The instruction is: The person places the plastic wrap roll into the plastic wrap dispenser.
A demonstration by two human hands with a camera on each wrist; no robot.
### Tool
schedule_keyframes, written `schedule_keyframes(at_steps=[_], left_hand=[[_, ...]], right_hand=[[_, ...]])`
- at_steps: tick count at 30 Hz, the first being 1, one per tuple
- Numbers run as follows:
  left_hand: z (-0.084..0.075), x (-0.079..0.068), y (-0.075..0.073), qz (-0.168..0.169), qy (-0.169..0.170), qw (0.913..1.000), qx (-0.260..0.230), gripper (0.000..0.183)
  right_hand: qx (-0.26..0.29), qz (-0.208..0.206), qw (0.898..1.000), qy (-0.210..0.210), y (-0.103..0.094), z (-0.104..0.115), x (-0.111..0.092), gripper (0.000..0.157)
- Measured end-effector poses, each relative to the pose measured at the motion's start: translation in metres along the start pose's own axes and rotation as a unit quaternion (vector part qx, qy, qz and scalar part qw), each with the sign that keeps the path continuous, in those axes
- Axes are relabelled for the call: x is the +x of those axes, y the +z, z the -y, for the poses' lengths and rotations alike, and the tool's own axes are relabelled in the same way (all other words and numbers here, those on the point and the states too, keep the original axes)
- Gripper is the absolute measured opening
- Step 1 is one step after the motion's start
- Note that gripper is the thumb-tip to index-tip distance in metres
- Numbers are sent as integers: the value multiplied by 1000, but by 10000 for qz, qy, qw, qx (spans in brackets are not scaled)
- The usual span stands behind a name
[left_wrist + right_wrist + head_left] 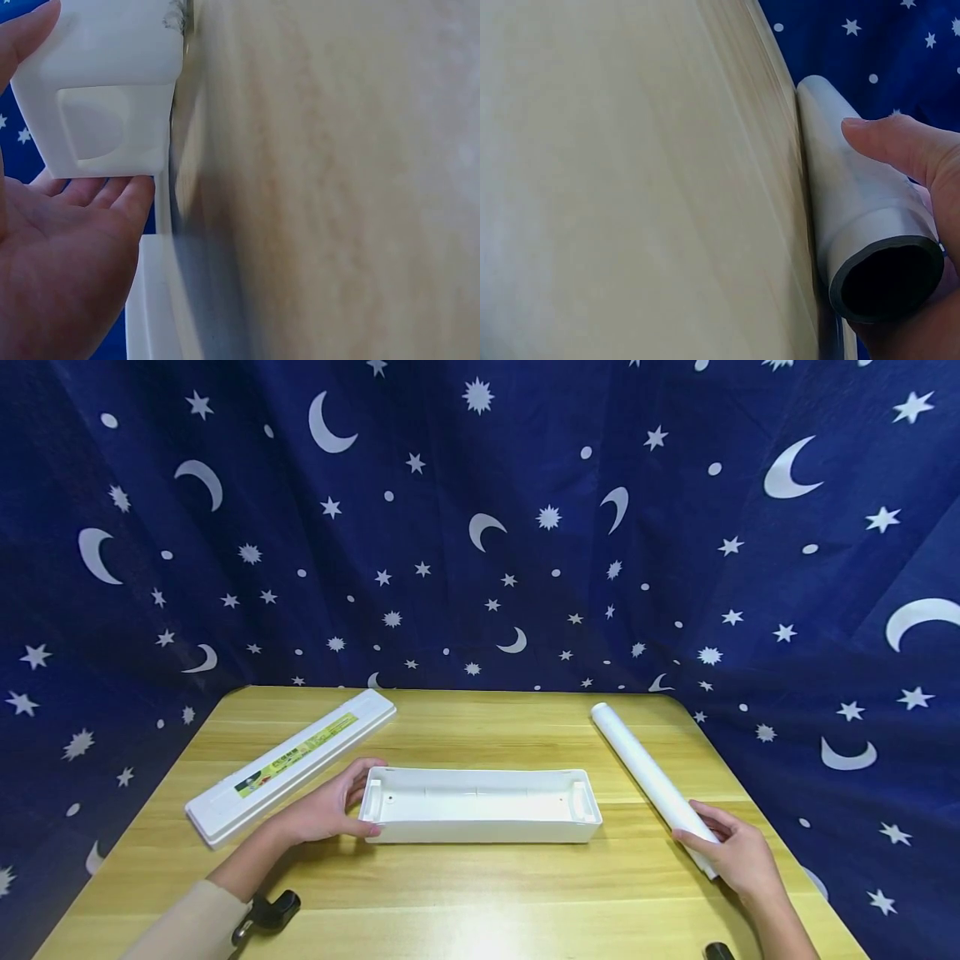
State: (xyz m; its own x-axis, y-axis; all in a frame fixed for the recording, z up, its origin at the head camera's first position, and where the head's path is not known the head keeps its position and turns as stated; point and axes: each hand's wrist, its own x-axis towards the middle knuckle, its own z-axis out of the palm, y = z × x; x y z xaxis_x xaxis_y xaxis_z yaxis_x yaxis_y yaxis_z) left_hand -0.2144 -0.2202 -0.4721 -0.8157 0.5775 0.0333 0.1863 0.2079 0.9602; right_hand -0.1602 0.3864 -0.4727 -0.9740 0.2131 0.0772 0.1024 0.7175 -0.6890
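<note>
An open white plastic box [480,832], long and narrow, lies on the table with its hollow side up. My left hand [330,806] holds it by its left end, thumb at the near wall and fingers toward the far corner. The left wrist view shows the box's end wall [112,131] with a recessed panel, fingertips right at its edge. At the right, my right hand [738,852] grips the near end of a roll of plastic wrap [648,772]. Seen from the right wrist, the thumb lies along the roll [840,165], whose dark hollow core faces the camera.
A long white lid [300,760] with a yellow-green label lies slantwise on the left of the wooden table [480,902]. Behind the table hangs a dark blue curtain [450,585] with moons and stars. A black strap mount [273,910] sits at the left wrist.
</note>
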Motion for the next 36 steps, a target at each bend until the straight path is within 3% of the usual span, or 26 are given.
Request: schedule_keyframes(at_steps=[8, 15, 28, 36], left_hand=[[-1, 0, 0, -11, -51, 10000, 49, 94], [2, -1, 0, 73, 70, 9997, -233, 96], [3, -1, -1, 145, -13, 9995, -262, 96], [4, -1, -1, 165, -62, 9996, -224, 96]], right_hand=[[-21, -83, 10000, 39, 1, 0, 2, 71], [5, -202, 9997, 161, 1, -2, 5, 69], [604, -237, 9964, 546, 2, -4, 6, 70], [790, -301, 9949, 547, 3, -4, 6, 69]])
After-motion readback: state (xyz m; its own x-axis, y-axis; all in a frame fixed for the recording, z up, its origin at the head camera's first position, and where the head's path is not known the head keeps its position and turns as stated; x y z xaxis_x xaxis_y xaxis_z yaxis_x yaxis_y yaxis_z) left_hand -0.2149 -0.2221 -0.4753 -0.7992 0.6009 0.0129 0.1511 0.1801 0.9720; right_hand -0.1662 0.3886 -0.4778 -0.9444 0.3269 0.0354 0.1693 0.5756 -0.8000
